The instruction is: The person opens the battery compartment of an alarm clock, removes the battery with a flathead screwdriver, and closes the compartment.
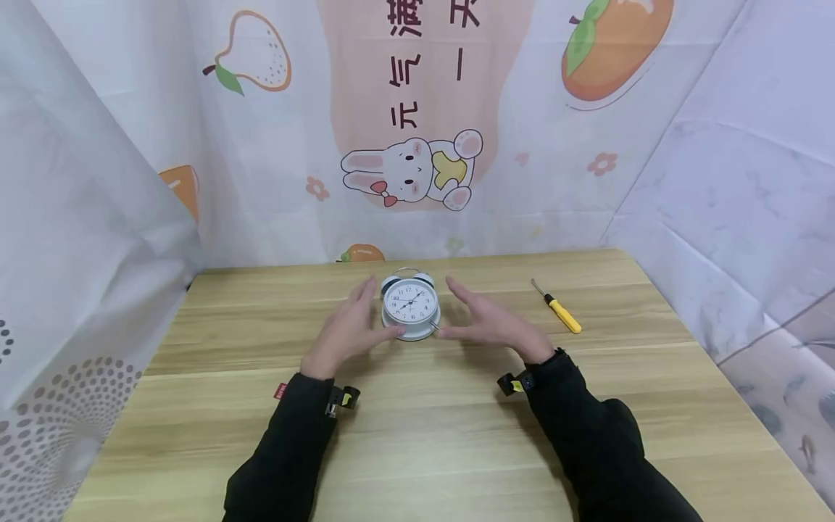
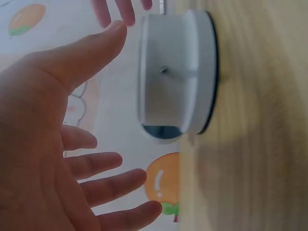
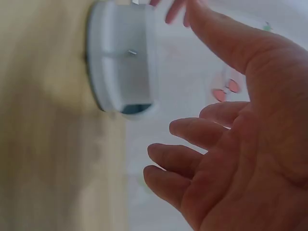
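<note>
A white twin-bell alarm clock [image 1: 411, 301] stands near the back of the wooden table, its dial turned up toward the head camera. My left hand [image 1: 347, 328] is beside its left side, thumb and fingers spread apart. On the other side my right hand [image 1: 491, 320] mirrors it, with its palm toward the clock. Both wrist views show a gap between the palm and the white clock body [image 2: 166, 72], and nothing is held. In the right wrist view, a small metal pin [image 3: 131, 52] sticks out of the clock's casing.
A screwdriver with a yellow handle [image 1: 565, 317] lies right of the right hand. Behind the table [image 1: 417, 435] hangs a white curtain [image 1: 261, 174] printed with fruit and a rabbit. More white cloth [image 1: 737, 181] borders the right side.
</note>
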